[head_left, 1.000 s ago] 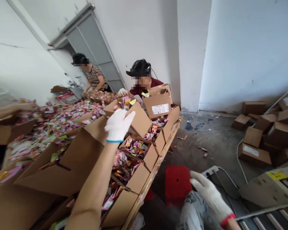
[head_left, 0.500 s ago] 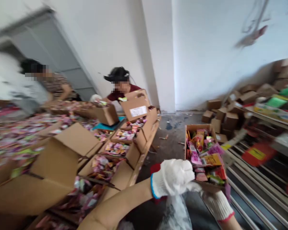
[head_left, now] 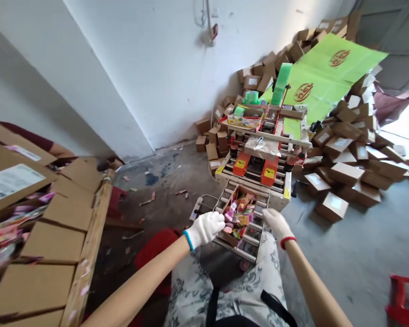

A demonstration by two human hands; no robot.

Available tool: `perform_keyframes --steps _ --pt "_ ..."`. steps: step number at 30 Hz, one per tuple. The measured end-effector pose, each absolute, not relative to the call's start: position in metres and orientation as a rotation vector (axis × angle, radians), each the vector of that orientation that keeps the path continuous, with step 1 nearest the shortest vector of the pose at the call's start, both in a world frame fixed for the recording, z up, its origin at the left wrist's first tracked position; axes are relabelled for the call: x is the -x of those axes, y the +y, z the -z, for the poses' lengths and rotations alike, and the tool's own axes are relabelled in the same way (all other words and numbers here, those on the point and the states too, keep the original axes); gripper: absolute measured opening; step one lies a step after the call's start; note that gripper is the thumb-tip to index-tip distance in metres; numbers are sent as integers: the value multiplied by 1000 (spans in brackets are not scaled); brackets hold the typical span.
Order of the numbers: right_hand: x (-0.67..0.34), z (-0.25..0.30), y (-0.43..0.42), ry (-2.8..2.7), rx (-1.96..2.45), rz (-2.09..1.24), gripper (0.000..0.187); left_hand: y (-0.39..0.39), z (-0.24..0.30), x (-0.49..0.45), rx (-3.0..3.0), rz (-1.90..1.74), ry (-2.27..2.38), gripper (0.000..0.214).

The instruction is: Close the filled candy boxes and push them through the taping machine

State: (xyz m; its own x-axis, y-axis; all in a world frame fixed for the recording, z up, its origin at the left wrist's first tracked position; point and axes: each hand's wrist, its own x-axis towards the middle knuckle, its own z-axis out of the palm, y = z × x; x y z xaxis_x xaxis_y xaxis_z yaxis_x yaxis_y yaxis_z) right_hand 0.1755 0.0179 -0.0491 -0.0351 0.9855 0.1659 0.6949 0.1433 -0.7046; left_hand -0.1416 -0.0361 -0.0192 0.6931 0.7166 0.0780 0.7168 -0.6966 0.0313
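Observation:
An open cardboard box (head_left: 232,238) full of small colourful packets (head_left: 239,214) rests on the roller conveyor (head_left: 255,227) right in front of my knees. My left hand (head_left: 206,227), in a white glove with a blue cuff, is curled over the box's left edge. My right hand (head_left: 275,222), in a white glove with a red cuff, presses against the box's right side. Both hands are closed on the box.
Beyond the rollers stands a carton-sealing machine (head_left: 264,150) with orange guards. Sealed small cartons (head_left: 330,206) are heaped along the wall and to the right, with green sheets (head_left: 323,72) on top. A table of open boxes (head_left: 51,245) is on my left, and a red stool (head_left: 157,247) below it.
My view swung right from the packing table to the conveyor. The packet-filled box, carried in both hands half a second ago, now sits on the rollers in front of the sealing machine.

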Motion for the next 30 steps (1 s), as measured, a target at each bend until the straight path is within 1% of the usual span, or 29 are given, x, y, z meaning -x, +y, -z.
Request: perform_keyframes --steps 1,4,5,6,9,12,13,16,19,21,22,24,26,28,30 --pt "-179 41 33 -1754 1625 -588 52 -40 22 145 2861 214 -1268 21" --pt "-165 18 69 -1704 1598 -570 63 -59 37 140 2581 658 -1455 76" --pt "-154 13 76 -1744 1572 -562 62 -65 41 133 2492 789 -1485 87" --pt "-142 10 80 -1803 1547 -555 59 -69 45 123 2451 885 -1484 88" --pt "-113 14 77 -1966 1502 -496 43 -65 50 88 2595 946 -1455 71" --pt "-110 24 62 -2090 1417 -404 33 -39 53 62 2689 798 -1693 59" --pt "-113 25 57 -2156 1374 -383 33 -29 56 57 2685 730 -1794 57" --pt "-125 20 47 -2402 1288 -352 44 -6 71 46 2661 560 -1995 56" --pt "-120 10 44 -2612 1370 -266 48 3 82 41 2648 535 -2075 54" --pt "-105 7 47 -2620 1581 -183 45 0 82 42 2657 693 -2090 48" --pt "-95 7 48 -2590 1686 -153 42 -3 80 46 2646 853 -2083 43" --pt "-75 12 53 -2514 1823 -123 39 -15 69 58 2545 1288 -2012 38" --pt "-58 19 58 -2455 1874 -111 38 -28 51 77 2437 1645 -1812 41" --pt "-49 26 61 -2390 1921 -90 39 -32 32 98 2425 1762 -1588 45" --pt "-47 30 59 -2339 1942 -72 38 -23 20 115 2421 1719 -1606 46"
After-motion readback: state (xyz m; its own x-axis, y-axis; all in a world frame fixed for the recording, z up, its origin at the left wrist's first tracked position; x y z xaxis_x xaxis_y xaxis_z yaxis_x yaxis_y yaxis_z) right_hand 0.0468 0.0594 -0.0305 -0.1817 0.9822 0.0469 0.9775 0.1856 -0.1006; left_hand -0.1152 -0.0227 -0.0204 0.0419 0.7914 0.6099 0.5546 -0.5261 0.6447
